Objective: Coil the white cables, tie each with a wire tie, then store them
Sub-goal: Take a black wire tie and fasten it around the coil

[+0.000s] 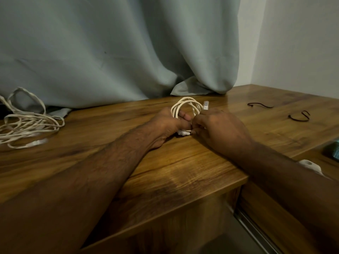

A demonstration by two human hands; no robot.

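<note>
The coiled white cable (pixel 185 109) stands upright between both hands, left hand (pixel 170 125) gripping its lower rim, right hand (pixel 218 125) pinching beside it, wire ties (pixel 299 116) lying rightward, nearer the right fingers

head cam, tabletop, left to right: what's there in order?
Loose white cables → left hand gripping the coiled cable → right hand at the coil's base → first black wire tie → second black wire tie.
</note>
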